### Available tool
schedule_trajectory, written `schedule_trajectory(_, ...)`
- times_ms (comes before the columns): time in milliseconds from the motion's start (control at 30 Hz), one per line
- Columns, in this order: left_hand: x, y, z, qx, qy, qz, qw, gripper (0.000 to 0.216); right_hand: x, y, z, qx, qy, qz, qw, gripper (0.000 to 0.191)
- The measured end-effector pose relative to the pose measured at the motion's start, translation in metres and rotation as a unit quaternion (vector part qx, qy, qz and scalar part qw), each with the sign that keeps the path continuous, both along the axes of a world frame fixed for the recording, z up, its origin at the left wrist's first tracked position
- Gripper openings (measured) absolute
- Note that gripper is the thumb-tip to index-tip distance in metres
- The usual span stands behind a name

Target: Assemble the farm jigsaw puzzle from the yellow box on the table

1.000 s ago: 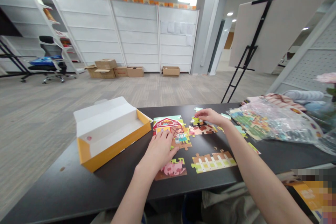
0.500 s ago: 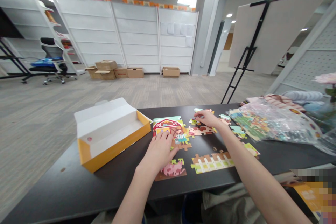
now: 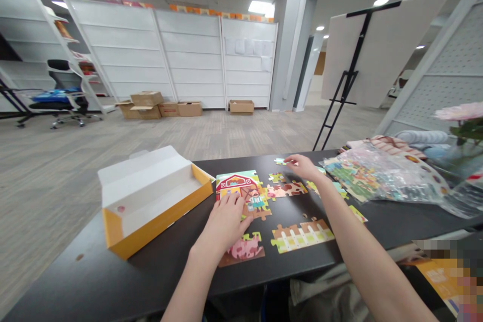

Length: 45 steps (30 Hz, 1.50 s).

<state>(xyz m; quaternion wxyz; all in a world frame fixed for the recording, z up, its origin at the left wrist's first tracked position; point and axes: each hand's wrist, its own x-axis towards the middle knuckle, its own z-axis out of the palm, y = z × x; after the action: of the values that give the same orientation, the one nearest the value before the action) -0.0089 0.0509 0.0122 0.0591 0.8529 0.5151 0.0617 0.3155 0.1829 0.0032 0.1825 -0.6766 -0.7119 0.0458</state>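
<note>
My left hand [image 3: 225, 220] lies flat with fingers stretched on the joined barn section [image 3: 238, 185] of a farm puzzle on the black table [image 3: 113, 271]. My right hand [image 3: 303, 165] reaches to the far side, fingertips on a small teal piece [image 3: 279, 161]. Between the hands lie a loose green piece [image 3: 276, 177] and a brown cow strip [image 3: 286, 189]. Nearer me sit a pink pig piece [image 3: 244, 249] and a white fence strip [image 3: 301, 235].
An open yellow box with a white lid [image 3: 149, 196] stands at the left. A crumpled clear plastic bag [image 3: 381, 176] over more puzzle pieces lies at the right, beside folded cloth and a pink flower [image 3: 460, 111]. An easel [image 3: 349, 75] stands beyond the table.
My right hand left the green piece and moved farther away onto the small teal piece. My left hand stayed on the barn section. The view shifted slightly.
</note>
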Motion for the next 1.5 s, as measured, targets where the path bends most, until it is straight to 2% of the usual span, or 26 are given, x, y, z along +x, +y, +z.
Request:
schedule_trajectory(67, 0.000, -0.001, 0.001, -0.001, 0.001, 0.001, 1.000, 0.034, 0.012, 0.002, 0.002, 0.023, -0.025, -0.085, 0.996, 0.034)
schedule_trajectory(200, 0.000, -0.001, 0.000, 0.001, -0.002, -0.001, 1.000, 0.034, 0.028, 0.004, -0.007, 0.002, -0.061, -0.132, 0.989, 0.035)
schedule_trajectory(333, 0.000, -0.001, 0.001, 0.000, -0.004, 0.001, 1.000, 0.033, 0.032, 0.006, -0.014, -0.023, -0.075, -0.128, 0.989, 0.032)
schedule_trajectory(567, -0.001, -0.003, 0.003, -0.001, -0.004, -0.001, 1.000, 0.037, 0.047, -0.001, -0.002, -0.037, -0.064, -0.148, 0.986, 0.029)
schedule_trajectory(700, -0.002, -0.003, 0.003, -0.003, -0.004, -0.002, 1.000, 0.037, 0.047, -0.005, -0.001, -0.077, -0.060, -0.111, 0.989, 0.035)
schedule_trajectory(867, -0.001, -0.003, 0.005, -0.004, -0.002, -0.003, 1.000, 0.035, 0.033, -0.002, -0.005, -0.019, -0.084, -0.131, 0.988, 0.038)
schedule_trajectory(1033, 0.000, -0.004, 0.007, -0.008, -0.004, -0.002, 1.000, 0.034, 0.027, -0.002, -0.005, -0.017, -0.089, -0.135, 0.987, 0.031)
schedule_trajectory(1267, -0.002, -0.004, 0.005, -0.001, -0.009, -0.009, 1.000, 0.034, 0.040, -0.007, 0.004, -0.096, -0.068, -0.114, 0.987, 0.028)
schedule_trajectory(1500, -0.002, -0.004, 0.005, -0.007, -0.014, -0.004, 1.000, 0.034, 0.046, -0.001, 0.001, -0.102, -0.035, -0.078, 0.991, 0.035)
